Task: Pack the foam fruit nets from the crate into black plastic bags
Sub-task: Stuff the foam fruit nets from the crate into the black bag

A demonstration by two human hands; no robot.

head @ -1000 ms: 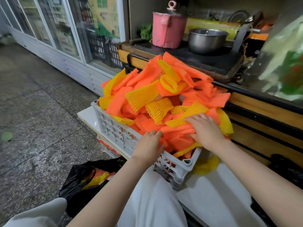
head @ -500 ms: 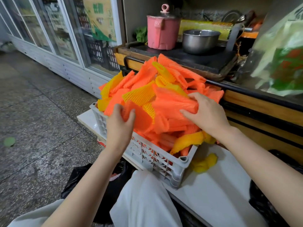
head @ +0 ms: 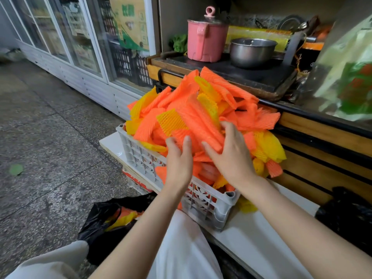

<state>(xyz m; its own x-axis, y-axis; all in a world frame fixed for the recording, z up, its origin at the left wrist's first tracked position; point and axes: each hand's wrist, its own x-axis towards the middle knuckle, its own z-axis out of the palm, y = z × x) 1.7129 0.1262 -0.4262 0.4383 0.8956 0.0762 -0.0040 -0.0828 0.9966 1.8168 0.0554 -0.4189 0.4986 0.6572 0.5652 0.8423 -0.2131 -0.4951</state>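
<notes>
Head: nets (head: 187,115) seemingly between left hand (head: 178,160), right hand (head: 231,156)
</notes>
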